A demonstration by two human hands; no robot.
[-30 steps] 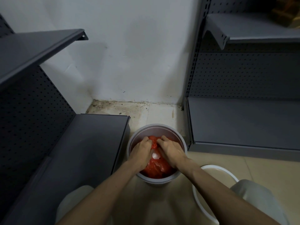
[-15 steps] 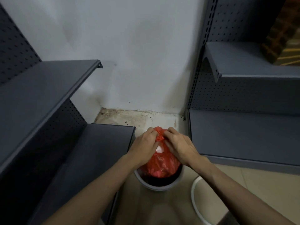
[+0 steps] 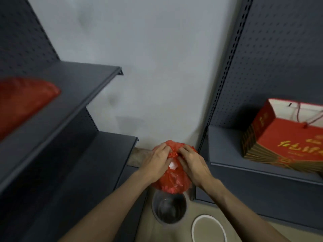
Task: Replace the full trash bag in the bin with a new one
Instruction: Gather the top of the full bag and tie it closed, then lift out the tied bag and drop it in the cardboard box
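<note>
Gripping from the L, left hand (image 3: 155, 165) clasps the red trash bag (image 3: 172, 180) near its knotted top; right hand (image 3: 193, 165) pinches the opposite side, both equally close. Bag hangs w/ long axis vertical, clear of & directly above the bin (image 3: 168, 207). Plastic's crinkled, bulging, something white showing thru.

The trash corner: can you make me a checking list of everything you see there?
Surface: tan floor, stained by the wall.
Job's things: full red bag lifted above the bin, which looks unlined; folded red plastic on the left shelf, maybe a spare.
Clutter: white ring on the floor; red gift bag on the right shelf.
Grippers: left hand and right hand both grip the bag's knotted top.
Cables: nothing seen.
Surroundings: dark pegboard shelving, white wall.
</note>
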